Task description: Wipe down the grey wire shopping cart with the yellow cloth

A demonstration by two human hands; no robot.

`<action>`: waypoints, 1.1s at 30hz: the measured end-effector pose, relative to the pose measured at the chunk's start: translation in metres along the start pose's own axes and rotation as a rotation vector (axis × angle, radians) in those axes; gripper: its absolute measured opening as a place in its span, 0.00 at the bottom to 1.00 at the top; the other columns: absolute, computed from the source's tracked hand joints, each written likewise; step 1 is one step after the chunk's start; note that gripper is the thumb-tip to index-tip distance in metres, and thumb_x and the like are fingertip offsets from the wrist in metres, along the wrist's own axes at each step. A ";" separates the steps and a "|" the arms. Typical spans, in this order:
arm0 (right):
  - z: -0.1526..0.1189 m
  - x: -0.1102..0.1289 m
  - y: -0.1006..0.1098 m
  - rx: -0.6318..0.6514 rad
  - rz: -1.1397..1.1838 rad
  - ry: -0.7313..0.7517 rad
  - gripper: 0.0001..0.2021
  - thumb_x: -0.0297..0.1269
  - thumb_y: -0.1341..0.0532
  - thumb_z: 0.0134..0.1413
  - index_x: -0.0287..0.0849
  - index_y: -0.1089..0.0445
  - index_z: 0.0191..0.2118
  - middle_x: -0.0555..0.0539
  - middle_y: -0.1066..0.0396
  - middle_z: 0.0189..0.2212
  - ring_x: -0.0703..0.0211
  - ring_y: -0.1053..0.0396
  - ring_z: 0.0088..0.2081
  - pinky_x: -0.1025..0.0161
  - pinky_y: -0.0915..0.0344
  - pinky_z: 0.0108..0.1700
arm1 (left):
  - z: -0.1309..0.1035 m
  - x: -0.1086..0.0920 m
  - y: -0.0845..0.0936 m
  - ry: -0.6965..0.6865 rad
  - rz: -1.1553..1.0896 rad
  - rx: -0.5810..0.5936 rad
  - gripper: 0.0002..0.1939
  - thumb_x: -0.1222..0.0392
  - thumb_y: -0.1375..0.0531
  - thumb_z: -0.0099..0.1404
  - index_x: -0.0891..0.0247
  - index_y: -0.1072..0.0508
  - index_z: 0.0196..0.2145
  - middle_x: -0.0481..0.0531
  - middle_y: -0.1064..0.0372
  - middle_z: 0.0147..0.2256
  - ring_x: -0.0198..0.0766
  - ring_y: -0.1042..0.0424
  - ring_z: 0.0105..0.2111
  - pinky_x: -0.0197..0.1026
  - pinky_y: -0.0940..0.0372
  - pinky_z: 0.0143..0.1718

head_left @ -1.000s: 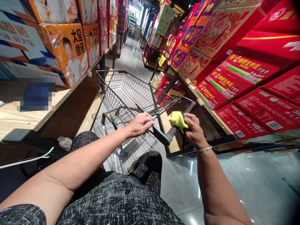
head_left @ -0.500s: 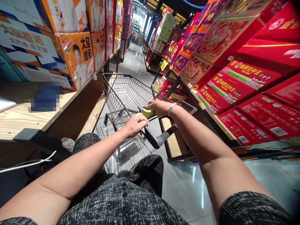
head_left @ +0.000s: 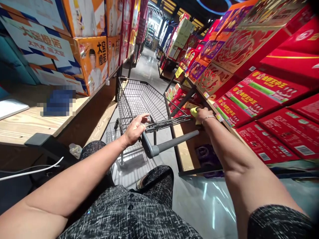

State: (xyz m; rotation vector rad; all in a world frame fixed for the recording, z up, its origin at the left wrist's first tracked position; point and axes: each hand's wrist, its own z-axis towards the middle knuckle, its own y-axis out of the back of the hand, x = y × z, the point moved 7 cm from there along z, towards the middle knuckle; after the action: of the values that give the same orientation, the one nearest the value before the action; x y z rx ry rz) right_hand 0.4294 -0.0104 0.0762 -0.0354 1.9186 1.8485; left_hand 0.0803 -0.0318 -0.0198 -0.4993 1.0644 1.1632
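A wire shopping cart (head_left: pixel 139 96) stands in front of me, its grey handle bar (head_left: pixel 176 143) nearest to my body. My left hand (head_left: pixel 135 130) rests at the near left corner of the cart, beside the handle's end. Its thumb and fingers are apart, the fingers reaching over the rim. My right hand (head_left: pixel 203 115), with a bracelet on the wrist, is closed on a yellow-green cloth (head_left: pixel 194 112) at the cart's right end. Part of the cloth is hidden by the fingers, and I cannot tell how firmly it touches the frame.
Stacked orange and white drink cartons (head_left: pixel 91 63) stand on a wooden shelf (head_left: pixel 22 127) at the left, near a blurred blue object (head_left: pixel 58 102). Red gift boxes (head_left: pixel 271 132) line the right. A plastic bottle (head_left: pixel 75 150) and white cable (head_left: pixel 32 174) are low left. An aisle (head_left: pixel 147 64) runs ahead.
My right hand has moved right with the cloth, from mid-handle to the cart's right end. The left hand has shifted slightly left and its fingers have opened out. More of the handle shows.
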 end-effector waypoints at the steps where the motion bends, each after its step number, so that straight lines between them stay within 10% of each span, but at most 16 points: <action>1: -0.004 0.001 -0.010 0.058 -0.010 -0.071 0.21 0.39 0.40 0.57 0.39 0.28 0.55 0.31 0.33 0.52 0.48 0.31 0.46 0.57 0.35 0.45 | 0.000 0.002 0.001 -0.009 0.011 -0.012 0.33 0.56 0.49 0.59 0.65 0.38 0.63 0.59 0.30 0.51 0.49 0.32 0.54 0.56 0.38 0.59; 7: -0.034 0.044 -0.029 0.270 0.038 -0.072 0.20 0.32 0.40 0.55 0.31 0.27 0.53 0.30 0.27 0.50 0.46 0.27 0.49 0.59 0.33 0.45 | 0.001 0.005 0.002 -0.037 0.061 -0.048 0.35 0.54 0.50 0.60 0.66 0.41 0.64 0.61 0.33 0.55 0.51 0.36 0.57 0.59 0.43 0.62; 21: -0.138 0.189 0.055 0.169 0.142 0.470 0.12 0.38 0.43 0.57 0.42 0.25 0.41 0.40 0.23 0.43 0.52 0.26 0.41 0.63 0.36 0.39 | 0.001 0.001 -0.001 -0.026 0.133 -0.029 0.36 0.53 0.52 0.62 0.67 0.42 0.66 0.62 0.36 0.57 0.52 0.38 0.59 0.59 0.44 0.63; 26: -0.157 0.202 0.064 0.061 0.366 0.660 0.09 0.31 0.43 0.58 0.40 0.27 0.42 0.43 0.27 0.42 0.57 0.31 0.40 0.64 0.37 0.41 | -0.001 0.004 0.008 -0.079 0.126 -0.069 0.34 0.52 0.53 0.63 0.68 0.41 0.65 0.62 0.34 0.56 0.52 0.36 0.58 0.58 0.44 0.62; 33: -0.205 0.182 0.073 -0.398 0.639 0.984 0.16 0.28 0.46 0.64 0.48 0.28 0.52 0.42 0.34 0.53 0.54 0.39 0.49 0.54 0.36 0.53 | -0.002 0.008 0.023 -0.093 0.086 -0.104 0.32 0.51 0.53 0.65 0.63 0.39 0.65 0.59 0.33 0.56 0.51 0.35 0.58 0.55 0.41 0.62</action>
State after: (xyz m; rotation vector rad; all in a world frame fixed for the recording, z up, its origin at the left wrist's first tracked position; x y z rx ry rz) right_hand 0.1791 -0.1437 0.0767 -0.6333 2.2595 3.0194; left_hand 0.0585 -0.0211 -0.0237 -0.4792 0.9566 1.3100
